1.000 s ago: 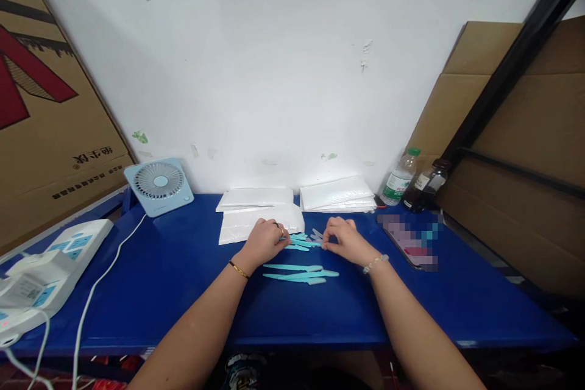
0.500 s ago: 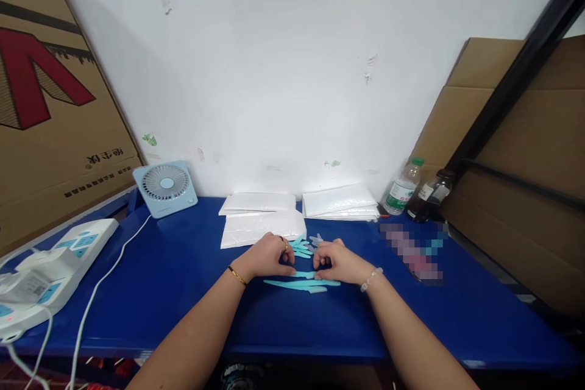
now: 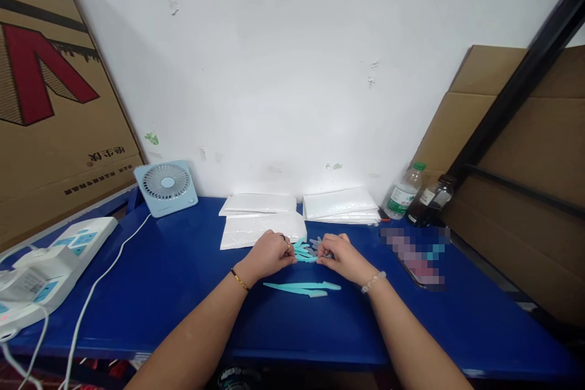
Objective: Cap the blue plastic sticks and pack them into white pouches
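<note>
My left hand (image 3: 269, 253) and my right hand (image 3: 340, 256) rest on the blue table (image 3: 173, 292), fingers curled and pinching the two ends of one of the teal plastic sticks (image 3: 305, 258) between them. That stick lies at the near edge of a small pile of teal sticks (image 3: 302, 248) with a few pale grey pieces (image 3: 315, 242) beside it. Two or three more teal sticks (image 3: 302, 287) lie flat on the table, closer to me, just below both hands.
Stacks of white padded envelopes (image 3: 260, 219) (image 3: 340, 203) lie behind the hands by the wall. A small blue fan (image 3: 165, 187) and a white power strip (image 3: 50, 259) sit at left. Two bottles (image 3: 404, 192) (image 3: 432, 200) and a phone (image 3: 414, 250) are at right. Cardboard leans on both sides.
Both hands came toward me to the near sticks half a second ago, then moved back to the pile, where they now pinch a stick. The camera tilted slightly.
</note>
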Tool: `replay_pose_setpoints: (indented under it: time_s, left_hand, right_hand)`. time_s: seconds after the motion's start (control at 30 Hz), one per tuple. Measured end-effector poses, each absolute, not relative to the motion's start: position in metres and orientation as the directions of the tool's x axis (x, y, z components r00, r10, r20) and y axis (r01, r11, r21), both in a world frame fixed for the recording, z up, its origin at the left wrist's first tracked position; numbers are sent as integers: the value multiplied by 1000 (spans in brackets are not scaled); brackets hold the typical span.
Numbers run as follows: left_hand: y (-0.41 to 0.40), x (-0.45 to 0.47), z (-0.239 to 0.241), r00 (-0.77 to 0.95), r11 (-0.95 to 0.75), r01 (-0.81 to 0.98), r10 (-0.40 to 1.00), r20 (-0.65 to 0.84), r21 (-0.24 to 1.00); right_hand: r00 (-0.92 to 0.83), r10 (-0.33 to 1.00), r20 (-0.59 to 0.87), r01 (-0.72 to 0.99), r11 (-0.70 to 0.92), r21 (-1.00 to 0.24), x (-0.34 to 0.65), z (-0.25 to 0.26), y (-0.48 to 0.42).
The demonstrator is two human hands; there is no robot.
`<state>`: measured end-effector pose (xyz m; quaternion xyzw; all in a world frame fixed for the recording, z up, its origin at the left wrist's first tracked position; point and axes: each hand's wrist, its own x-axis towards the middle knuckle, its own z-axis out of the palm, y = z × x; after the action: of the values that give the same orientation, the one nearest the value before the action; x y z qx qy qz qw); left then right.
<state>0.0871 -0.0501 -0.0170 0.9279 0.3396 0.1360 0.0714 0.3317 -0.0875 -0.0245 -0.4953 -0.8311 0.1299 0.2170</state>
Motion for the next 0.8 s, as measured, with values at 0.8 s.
replay_pose_setpoints:
  time_s: [0.8]
  left_hand:
    - [-49, 84, -20, 784, -800, 579, 600, 162, 158]
  right_hand:
    - [-384, 904, 188, 812, 427, -399, 335, -15, -95]
